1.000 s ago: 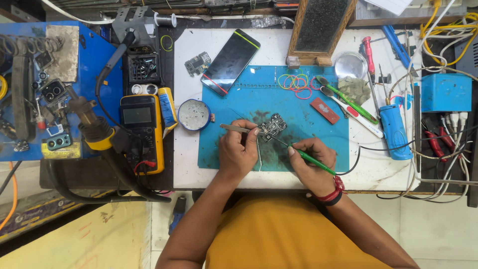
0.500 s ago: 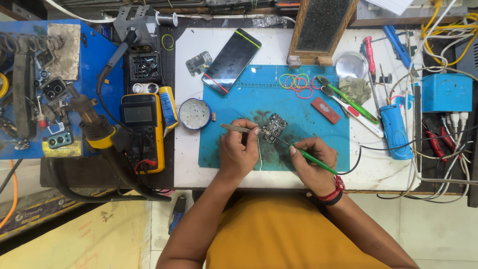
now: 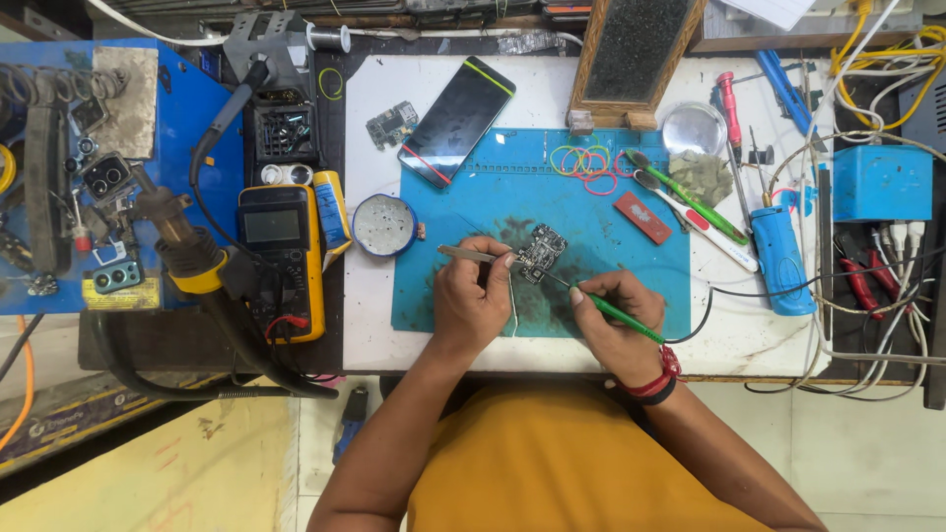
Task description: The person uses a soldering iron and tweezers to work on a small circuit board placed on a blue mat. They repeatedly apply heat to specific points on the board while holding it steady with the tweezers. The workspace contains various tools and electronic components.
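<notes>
Hands unmoved, small dark circuit board (image 3: 543, 252) — tilted, component-studded

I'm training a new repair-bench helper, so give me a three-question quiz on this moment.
1. True or false: the left hand holds metal tweezers at the small circuit board.
2. What does the right hand hold against the board?
A. the green-handled soldering iron
B. a red screwdriver
C. a toothbrush
3. Fill in: the board lies on the blue ____.

Key: 1 true; 2 A; 3 work mat.
</notes>
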